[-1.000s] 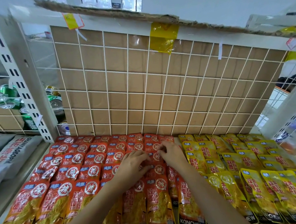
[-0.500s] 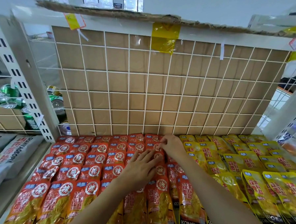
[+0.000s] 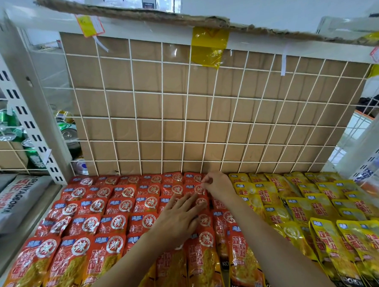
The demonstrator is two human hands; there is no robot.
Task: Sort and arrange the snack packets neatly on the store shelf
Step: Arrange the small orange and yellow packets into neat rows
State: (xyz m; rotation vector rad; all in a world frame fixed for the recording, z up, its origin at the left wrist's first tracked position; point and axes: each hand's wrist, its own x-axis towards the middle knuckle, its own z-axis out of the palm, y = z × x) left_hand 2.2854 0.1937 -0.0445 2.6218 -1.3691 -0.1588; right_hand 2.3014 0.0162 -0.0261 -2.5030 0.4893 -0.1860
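Observation:
Red snack packets (image 3: 113, 222) lie in overlapping rows across the left and middle of the shelf. Yellow snack packets (image 3: 308, 214) fill the right side. My left hand (image 3: 179, 218) lies flat with straight fingers on the red packets near the middle. My right hand (image 3: 217, 185) reaches toward the back of the shelf, where its fingertips pinch the top edge of a red packet (image 3: 197, 188) in the rightmost red column.
A white wire grid with a cardboard backing (image 3: 204, 111) closes the back of the shelf. A white slotted upright (image 3: 26, 112) stands at the left, with drink cans (image 3: 69, 132) behind it. Grey sacks (image 3: 15, 196) lie at the lower left.
Both hands have moved farther back along the red packets. My left hand went from curled to flat, and my right hand reached the back rows.

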